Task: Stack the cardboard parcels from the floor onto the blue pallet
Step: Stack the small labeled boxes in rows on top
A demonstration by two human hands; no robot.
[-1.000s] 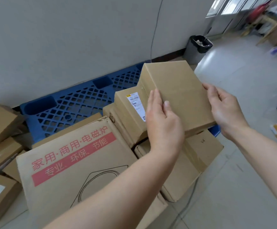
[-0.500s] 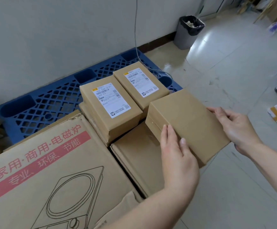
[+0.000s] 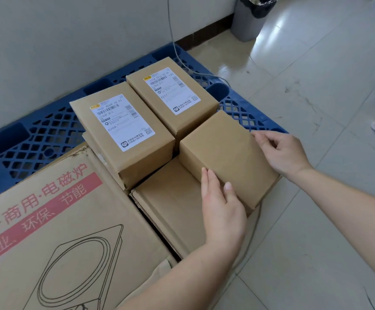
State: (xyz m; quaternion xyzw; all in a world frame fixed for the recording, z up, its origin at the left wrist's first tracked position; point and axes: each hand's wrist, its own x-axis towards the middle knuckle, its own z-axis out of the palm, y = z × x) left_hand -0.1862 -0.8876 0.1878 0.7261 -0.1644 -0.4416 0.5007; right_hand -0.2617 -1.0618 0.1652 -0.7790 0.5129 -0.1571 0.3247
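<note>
Here, a plain box is set on a flat carton by the near right corner of the blue pallet, just beside two labelled boxes. The left hand is laid against its near side, fingers straight and together, thumb on top. Its far right corner is held by the curled fingers of the right hand. A large printed carton lies alongside on the left.

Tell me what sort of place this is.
Probably a storeroom or small parcel depot: labelled parcels sit stacked on a blue pallet by a bare wall, the right hand grips a plain parcel beside them, and a bin stands on the tiled floor.
</note>
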